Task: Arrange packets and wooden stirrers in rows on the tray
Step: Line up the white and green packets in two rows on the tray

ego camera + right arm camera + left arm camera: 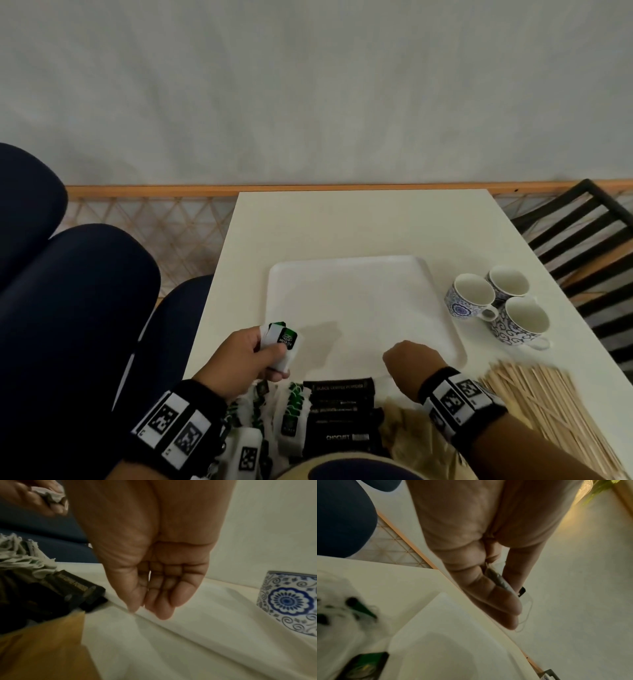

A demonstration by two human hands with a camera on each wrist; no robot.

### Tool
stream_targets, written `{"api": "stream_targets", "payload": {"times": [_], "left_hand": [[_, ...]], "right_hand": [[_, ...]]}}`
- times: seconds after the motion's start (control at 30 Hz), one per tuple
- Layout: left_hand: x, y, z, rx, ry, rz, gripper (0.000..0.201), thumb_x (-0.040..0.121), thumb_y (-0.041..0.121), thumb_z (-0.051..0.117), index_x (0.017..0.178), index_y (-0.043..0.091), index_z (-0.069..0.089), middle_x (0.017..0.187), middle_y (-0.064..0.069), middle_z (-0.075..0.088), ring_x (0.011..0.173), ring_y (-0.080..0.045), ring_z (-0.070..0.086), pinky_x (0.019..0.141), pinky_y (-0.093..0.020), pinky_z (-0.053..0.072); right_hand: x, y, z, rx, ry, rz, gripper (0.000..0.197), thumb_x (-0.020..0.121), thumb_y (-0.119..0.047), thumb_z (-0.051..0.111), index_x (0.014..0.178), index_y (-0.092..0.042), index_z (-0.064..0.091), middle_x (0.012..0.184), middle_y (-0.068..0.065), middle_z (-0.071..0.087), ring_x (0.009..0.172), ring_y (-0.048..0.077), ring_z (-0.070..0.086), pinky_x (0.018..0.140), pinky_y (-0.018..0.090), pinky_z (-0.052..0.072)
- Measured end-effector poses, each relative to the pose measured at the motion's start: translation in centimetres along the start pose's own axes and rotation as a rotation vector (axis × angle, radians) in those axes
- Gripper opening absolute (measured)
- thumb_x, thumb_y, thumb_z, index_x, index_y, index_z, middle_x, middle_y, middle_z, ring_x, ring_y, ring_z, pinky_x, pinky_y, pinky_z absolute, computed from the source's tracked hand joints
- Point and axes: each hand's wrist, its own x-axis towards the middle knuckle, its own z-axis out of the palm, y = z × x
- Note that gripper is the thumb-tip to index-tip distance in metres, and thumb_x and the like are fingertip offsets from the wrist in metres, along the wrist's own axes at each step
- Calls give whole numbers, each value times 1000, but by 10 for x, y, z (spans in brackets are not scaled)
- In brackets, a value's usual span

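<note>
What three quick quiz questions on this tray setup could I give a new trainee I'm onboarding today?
1. True or false: the flat white plastic tray already holds a row of packets.
2. Which hand grips the white-and-green tea packets: A left hand, B right hand?
3. How many blue-patterned white ceramic cups stand beside the tray?

Key: 1 false; 2 A; 3 three.

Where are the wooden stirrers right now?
In the head view, the wooden stirrers lie heaped on the table's near right, beside the right hand, below the cups.
</note>
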Motion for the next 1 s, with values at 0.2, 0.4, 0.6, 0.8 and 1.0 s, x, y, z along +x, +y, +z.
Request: {"api": "stream_targets", "payload": {"times": [0.2, 0.4, 0.6, 0.8, 1.0], "left_hand": [[21, 13, 8, -125, 15, 18, 9, 89, 0, 62, 96, -2, 67, 83, -17, 71, 77, -32, 70, 62, -28, 56], [42, 22, 13, -65, -42, 44, 15, 88, 5, 65, 102, 3, 70, 96, -21, 72, 84, -25, 69, 78, -32, 57], [60, 28, -2, -321, 10, -58, 33, 102, 19, 40, 110, -3, 64, 104, -24, 70, 92, -34, 68, 79, -34, 58], [79, 25, -18, -438, 181, -101, 30, 100, 12, 44, 110, -13, 58, 105, -33, 65, 86, -39, 69, 74, -35, 59], [95, 27, -21, -404, 241, -73, 24, 100, 10, 43, 103, -5, 61, 95, -27, 68, 79, -35, 69, 69, -33, 60]], "right_hand": [[11, -17, -40, 621, 130, -163, 36, 89, -55, 56, 107, -25, 66, 96, -8, 67, 87, 5, 61, 82, 22, 48], [38, -58, -74, 1140, 91, -256, 27, 88, -39, 66, 93, -12, 66, 80, 3, 73, 67, 7, 68, 67, 24, 56], [72, -67, -83, 1310, 127, -181, 29, 87, -22, 67, 85, 7, 65, 69, 4, 69, 59, 11, 67, 59, 26, 54], [104, -68, -96, 1311, 109, -156, 23, 88, -25, 67, 73, -8, 68, 63, -2, 68, 55, 10, 63, 57, 22, 52], [132, -78, -102, 1298, 32, -215, 23, 88, -27, 69, 78, -6, 70, 74, 7, 71, 70, 20, 68, 64, 27, 53]]}}
